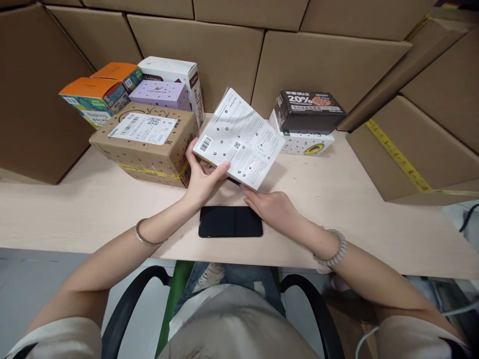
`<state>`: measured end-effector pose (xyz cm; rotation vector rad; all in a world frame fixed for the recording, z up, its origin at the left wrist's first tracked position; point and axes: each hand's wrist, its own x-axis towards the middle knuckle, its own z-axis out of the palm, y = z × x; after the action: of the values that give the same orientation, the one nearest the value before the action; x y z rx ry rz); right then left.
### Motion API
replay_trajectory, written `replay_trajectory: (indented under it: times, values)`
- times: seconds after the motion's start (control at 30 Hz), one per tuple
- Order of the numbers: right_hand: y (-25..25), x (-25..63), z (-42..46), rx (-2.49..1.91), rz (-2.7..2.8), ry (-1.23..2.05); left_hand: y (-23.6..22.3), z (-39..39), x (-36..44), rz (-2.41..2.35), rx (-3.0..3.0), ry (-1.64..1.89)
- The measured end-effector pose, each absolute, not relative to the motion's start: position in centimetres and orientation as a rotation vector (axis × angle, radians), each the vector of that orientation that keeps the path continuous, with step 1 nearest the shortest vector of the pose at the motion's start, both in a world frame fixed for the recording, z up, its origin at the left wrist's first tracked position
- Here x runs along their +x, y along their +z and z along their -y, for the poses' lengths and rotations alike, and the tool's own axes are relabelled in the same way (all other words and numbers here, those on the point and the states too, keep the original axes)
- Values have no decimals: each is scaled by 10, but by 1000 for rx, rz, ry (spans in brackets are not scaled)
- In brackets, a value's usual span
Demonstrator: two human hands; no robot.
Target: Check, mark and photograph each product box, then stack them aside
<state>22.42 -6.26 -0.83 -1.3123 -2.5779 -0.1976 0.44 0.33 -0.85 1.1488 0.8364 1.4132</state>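
A white printed box (239, 134), tilted above the table, shows a face with a barcode, a QR code and fine text. My left hand (204, 174) grips its lower left corner, thumb on the printed face and fingers behind. At the bottom corner, my right hand (267, 202) has its fingertips against the edge, partly tucked under it. A dark strip shows below the box between my hands; what it is I cannot make out. Just beneath them a black smartphone (231, 222) lies flat on the table with its screen dark.
To the left stands a taped brown carton (149, 142) with a shipping label. Behind it are orange-topped boxes (95, 94), a lilac box (160, 94) and a tall white box (172, 67). A dark box (309, 109) rests on a white avocado box (310, 143). Large cartons (194, 55) wall the table's back.
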Motion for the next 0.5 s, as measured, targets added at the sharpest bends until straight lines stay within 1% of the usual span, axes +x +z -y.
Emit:
replay_trajectory:
  times: [0.2,0.5]
  values:
    - [-8,217,55,-1454,2543,-146,-7,-3,7,-817,1135,1443]
    - [2,226,62,-1451,2614,-276,-9,-5,6,-838,1146,1463]
